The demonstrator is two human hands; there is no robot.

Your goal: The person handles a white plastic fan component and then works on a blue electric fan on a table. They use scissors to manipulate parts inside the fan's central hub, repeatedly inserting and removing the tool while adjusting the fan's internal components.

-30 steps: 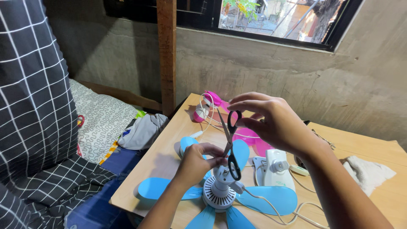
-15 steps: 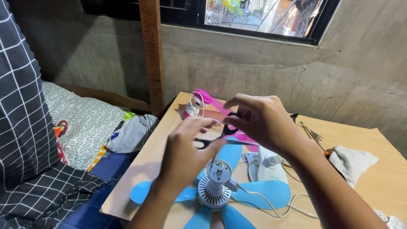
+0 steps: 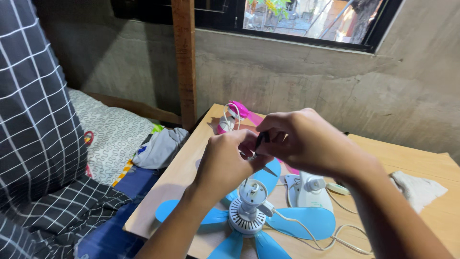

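Hands [image 3: 268,148] now closer together, gripping black scissors [image 3: 259,141] above blue fan [image 3: 249,216].

— How many fans are on the worktop [image 3: 412,158]?
— Two. One blue fan [image 3: 249,216] and one pink fan [image 3: 235,115].
— How many blades on the blue one?
— I can see five.
— How many hands?
— Two, a left hand [image 3: 225,163] and a right hand [image 3: 306,141].
— Scissors?
— One pair of scissors [image 3: 259,144]. And one white cloth [image 3: 418,188].
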